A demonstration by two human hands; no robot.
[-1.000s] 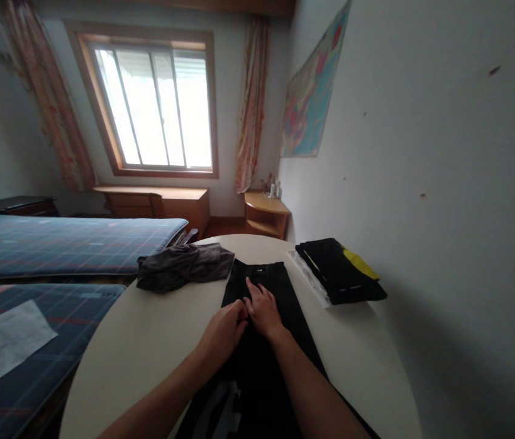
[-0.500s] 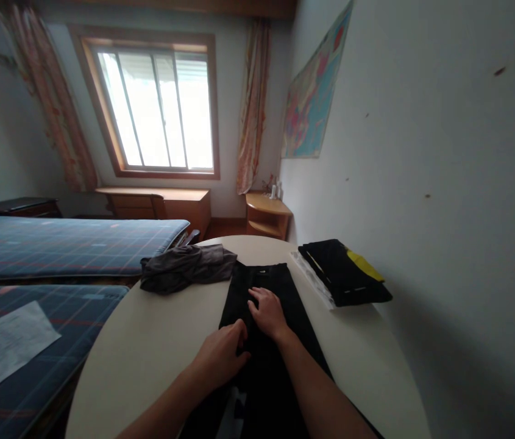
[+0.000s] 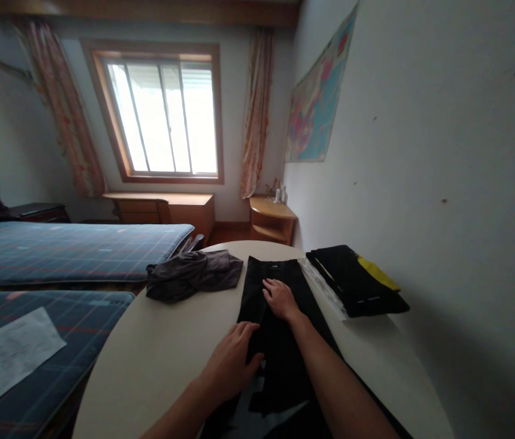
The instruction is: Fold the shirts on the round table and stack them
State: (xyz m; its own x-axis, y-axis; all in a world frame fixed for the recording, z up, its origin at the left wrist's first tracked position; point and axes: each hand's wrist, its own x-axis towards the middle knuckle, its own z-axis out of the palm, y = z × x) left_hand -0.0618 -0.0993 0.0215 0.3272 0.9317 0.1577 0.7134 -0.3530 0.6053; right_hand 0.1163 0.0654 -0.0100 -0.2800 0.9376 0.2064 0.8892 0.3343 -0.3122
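Touching one black garment, left hand and right hand form two loosely spread, empty grips.

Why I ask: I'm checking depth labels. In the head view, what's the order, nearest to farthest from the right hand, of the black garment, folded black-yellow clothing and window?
1. Black garment, under the right hand.
2. Folded black-yellow clothing, right side of the table.
3. Window, far beyond the table.
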